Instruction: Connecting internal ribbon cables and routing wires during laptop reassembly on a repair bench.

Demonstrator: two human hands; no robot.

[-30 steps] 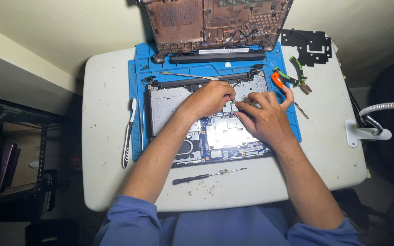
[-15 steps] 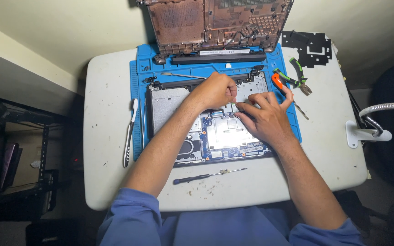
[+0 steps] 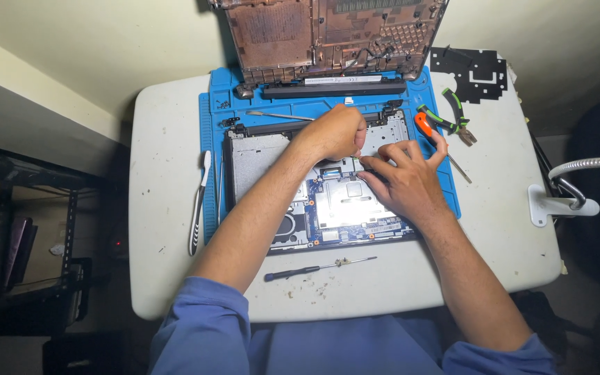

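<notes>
Evidently opened laptop base (image 3: 328, 208) is stiff but fragile inside; best gripped at edges. Left hand (image 3: 333, 132) is curled shut, contents can't be told; right hand (image 3: 401, 182) fingers are spread, pressed on boards.

Single head-worn view, looking almost straight down from above the white table (image 3: 175, 173), facing away from the wearer, so blue sleeves enter at the near edge and the wall sits at the far edge. Moderate range: whole tabletop inside frame, blue mat (image 3: 211, 139) and opened laptop base (image 3: 258, 156) centred, upturned bottom cover (image 3: 328, 35) cut off at the far edge, dark shelving (image 3: 29, 236) low at left, white lamp base (image 3: 557, 207) at right. No second view to overlap with; left hand (image 3: 335, 132) and right hand (image 3: 401, 177) sit near frame centre, slightly far of the middle.
</notes>
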